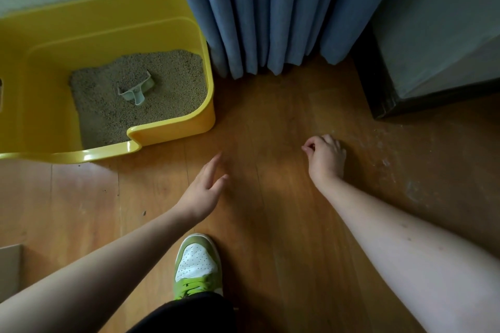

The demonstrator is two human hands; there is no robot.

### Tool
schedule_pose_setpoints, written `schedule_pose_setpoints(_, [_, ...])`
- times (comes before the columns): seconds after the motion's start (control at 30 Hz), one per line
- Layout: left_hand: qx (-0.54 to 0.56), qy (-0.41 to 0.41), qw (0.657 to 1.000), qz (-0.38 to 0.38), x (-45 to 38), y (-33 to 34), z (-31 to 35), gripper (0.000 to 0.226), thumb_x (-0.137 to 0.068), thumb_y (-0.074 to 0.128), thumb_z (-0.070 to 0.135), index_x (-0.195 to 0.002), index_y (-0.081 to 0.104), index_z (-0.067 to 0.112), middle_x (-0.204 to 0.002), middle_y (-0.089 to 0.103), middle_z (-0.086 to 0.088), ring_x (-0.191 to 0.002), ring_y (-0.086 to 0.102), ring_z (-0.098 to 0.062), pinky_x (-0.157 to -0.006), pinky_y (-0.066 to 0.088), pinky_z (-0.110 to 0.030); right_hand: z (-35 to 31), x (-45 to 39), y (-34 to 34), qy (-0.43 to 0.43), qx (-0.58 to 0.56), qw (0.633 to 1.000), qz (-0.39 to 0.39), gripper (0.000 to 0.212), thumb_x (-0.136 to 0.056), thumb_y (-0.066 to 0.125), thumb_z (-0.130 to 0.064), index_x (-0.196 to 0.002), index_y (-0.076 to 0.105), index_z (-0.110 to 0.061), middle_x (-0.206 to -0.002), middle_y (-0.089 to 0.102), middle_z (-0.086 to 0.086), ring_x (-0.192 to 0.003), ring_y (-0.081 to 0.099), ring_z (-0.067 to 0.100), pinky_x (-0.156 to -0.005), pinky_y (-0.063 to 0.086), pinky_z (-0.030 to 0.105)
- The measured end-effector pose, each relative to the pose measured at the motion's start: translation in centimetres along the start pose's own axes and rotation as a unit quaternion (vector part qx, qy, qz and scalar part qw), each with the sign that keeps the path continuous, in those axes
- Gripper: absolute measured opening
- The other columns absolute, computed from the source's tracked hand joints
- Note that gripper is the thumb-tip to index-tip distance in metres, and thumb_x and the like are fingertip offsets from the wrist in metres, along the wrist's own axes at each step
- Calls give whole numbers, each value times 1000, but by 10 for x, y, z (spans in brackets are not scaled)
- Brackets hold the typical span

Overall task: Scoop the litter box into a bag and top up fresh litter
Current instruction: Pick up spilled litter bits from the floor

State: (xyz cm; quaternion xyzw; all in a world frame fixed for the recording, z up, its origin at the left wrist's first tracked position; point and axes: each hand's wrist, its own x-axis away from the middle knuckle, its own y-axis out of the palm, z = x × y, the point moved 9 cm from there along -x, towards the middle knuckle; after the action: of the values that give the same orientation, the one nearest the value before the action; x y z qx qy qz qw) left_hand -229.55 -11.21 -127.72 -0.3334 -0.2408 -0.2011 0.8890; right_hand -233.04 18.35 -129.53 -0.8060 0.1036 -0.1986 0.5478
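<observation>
Head view looks down on a wooden floor, bare between both arms. Beside the yellow litter box, on its right, hangs a blue curtain; further right stands a dark cabinet, cut off by the frame. The box's left end is also cut off. Grey-brown litter fills it, with a pale scoop lying half sunk in the middle. Below the box's low front lip, the left hand hovers with fingers straight and apart, holding nothing. Well right of the box, the right hand is loosely curled; whether it pinches anything is unclear. A green shoe stands below.
</observation>
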Motion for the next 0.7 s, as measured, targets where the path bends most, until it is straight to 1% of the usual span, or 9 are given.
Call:
schedule_pose_setpoints(0.07, [90,-50,995,-4,-2,3,-2,43,-103,37,39,-145,40,30,-148,45,4,-135,42,-18,-113,34,-42,-9,2,-4,-11,-18,1000,-5,12,-93,57,-27,-100,66,-22,-111,61,1,-105,54,22,-89,39,35])
schedule_pose_setpoints(0.13, [228,-95,969,-17,-3,13,-1,40,-104,34,38,-135,53,22,-134,59,-2,-123,55,-21,-106,43,-41,-29,11,-8,-48,-47,997,-23,12,-94,56,-27,-101,64,-22,-111,61,0,-106,55,21,-92,41,36])
schedule_pose_setpoints(0.23, [432,-164,886,-41,-7,32,4,53,-104,26,45,-127,58,10,-124,64,-16,-115,60,-30,-105,44,-46,-70,36,-8,-135,-76,984,-86,11,-95,54,-27,-99,62,-21,-110,60,-2,-106,54,20,-96,41,39])
schedule_pose_setpoints(0.3, [503,-193,840,-61,-11,42,10,62,-102,24,52,-126,58,6,-122,65,-19,-115,61,-33,-104,44,-47,-92,55,-14,-176,-89,975,-101,11,-95,54,-27,-97,61,-20,-107,59,-2,-105,53,21,-93,38,39])
schedule_pose_setpoints(0.33, [526,-195,825,-67,-12,45,15,65,-101,23,54,-125,58,5,-120,66,-20,-112,62,-33,-101,47,-45,-101,62,-17,-188,-92,972,-103,10,-95,54,-28,-96,61,-20,-106,59,-2,-105,52,20,-91,35,38])
schedule_pose_setpoints(0.43, [571,-188,796,-73,-17,53,31,69,-101,22,55,-118,62,2,-107,69,-17,-94,69,-25,-81,54,-36,-120,77,-22,-216,-80,967,-113,10,-96,51,-31,-97,60,-25,-108,60,-7,-106,50,17,-87,29,34])
schedule_pose_setpoints(0.47, [579,-185,790,-76,-17,56,35,69,-101,21,55,-116,62,1,-104,69,-16,-91,69,-24,-79,54,-35,-126,81,-23,-225,-77,964,-119,11,-96,51,-32,-97,60,-27,-108,60,-8,-105,50,16,-86,29,34])
schedule_pose_setpoints(0.6, [595,-172,779,-96,-17,56,44,72,-102,19,51,-129,54,-7,-116,61,-24,-104,62,-28,-94,49,-39,-135,85,-33,-251,-58,958,-124,16,-97,50,-35,-102,63,-29,-109,60,-10,-104,49,14,-87,29,33])
schedule_pose_setpoints(0.7, [606,-182,766,-114,-12,54,48,67,-104,21,46,-119,58,-8,-98,66,-19,-88,65,-24,-80,55,-31,-139,82,-39,-257,-87,951,-147,19,-96,51,-34,-104,67,-28,-107,61,-8,-103,49,15,-89,33,34])
